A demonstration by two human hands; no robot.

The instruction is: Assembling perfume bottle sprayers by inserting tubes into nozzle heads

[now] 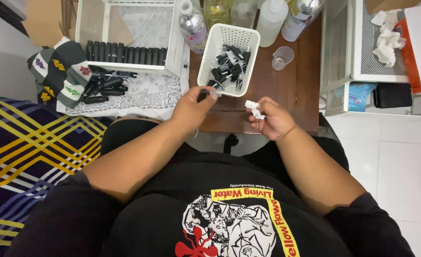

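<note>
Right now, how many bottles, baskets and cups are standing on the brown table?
Bottles at the back edge: 5 (silver one, yellowish one, clear one, white one, silver-topped one)
White baskets: 1, with black spray caps inside
Small clear cups: 1
Total: 7

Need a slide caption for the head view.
Left hand holds a small black cap by the white basket; right hand pinches crumpled tissue.

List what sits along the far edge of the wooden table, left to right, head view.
White tray of black tubes → silver bottle → white perforated basket → small clear cup → white wire-mesh rack.
</note>
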